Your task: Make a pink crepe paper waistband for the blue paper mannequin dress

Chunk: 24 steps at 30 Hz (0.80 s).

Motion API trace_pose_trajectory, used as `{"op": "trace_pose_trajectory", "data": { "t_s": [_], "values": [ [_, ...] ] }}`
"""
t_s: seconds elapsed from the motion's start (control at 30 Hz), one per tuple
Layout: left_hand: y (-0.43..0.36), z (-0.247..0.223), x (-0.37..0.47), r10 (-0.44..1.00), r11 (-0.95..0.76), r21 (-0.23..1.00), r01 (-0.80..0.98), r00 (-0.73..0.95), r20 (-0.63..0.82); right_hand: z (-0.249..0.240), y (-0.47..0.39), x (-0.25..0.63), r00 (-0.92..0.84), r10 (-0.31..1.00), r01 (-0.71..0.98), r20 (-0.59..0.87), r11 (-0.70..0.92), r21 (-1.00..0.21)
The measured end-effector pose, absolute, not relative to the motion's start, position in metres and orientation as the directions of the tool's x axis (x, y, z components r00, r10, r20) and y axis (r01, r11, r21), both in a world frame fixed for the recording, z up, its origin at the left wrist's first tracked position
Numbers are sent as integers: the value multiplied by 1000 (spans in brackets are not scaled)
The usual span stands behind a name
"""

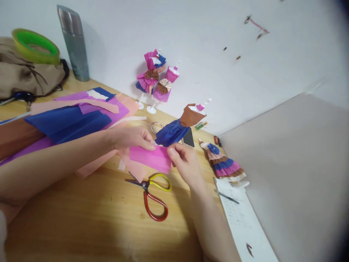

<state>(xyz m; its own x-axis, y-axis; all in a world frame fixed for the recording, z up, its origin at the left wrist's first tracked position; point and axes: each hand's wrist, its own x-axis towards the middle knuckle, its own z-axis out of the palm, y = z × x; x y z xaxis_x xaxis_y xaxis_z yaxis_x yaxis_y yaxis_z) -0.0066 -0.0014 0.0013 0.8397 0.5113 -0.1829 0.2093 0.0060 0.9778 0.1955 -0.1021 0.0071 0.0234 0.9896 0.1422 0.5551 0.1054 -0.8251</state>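
Between my two hands hangs a pink crepe paper strip [151, 159]. My left hand [133, 138] pinches its upper edge between thumb and fingers. At its right end, my right hand [183, 160] grips the corner the same way. Just below the strip lie scissors [145, 185] with one yellow and one red handle, their blades pointing left. Peach paper pieces [133, 165] lie partly under the strip. Behind my hands stands a small dress form [192, 116] with a brown paper top and a blue paper skirt [171, 133].
Blue paper [71, 123] and other coloured sheets pile up at left. A tumbler [75, 47], a green tape roll [35, 45] and a bag [27, 78] stand behind. Dressed forms [151, 74] line the wall. A phone [188, 137], a layered paper dress [225, 163] and a written sheet [242, 218] are at right.
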Motion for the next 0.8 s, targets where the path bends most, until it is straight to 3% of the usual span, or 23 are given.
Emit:
{"op": "trace_pose_trajectory", "data": {
  "t_s": [0.13,0.27,0.53,0.8],
  "values": [
    [1,0,-7,535,-61,976,208,833,-144,5,-100,193,-34,999,401,22,34,-915],
    [5,-2,-8,558,-50,981,190,820,-130,3,-96,197,34,999,274,33,22,-961],
    [10,-4,-8,668,191,980,62,723,-176,3,-94,204,89,993,211,77,57,-976],
    [11,-3,-5,680,264,962,-74,721,-131,-3,-89,208,159,983,185,90,59,-981]
  ]
}}
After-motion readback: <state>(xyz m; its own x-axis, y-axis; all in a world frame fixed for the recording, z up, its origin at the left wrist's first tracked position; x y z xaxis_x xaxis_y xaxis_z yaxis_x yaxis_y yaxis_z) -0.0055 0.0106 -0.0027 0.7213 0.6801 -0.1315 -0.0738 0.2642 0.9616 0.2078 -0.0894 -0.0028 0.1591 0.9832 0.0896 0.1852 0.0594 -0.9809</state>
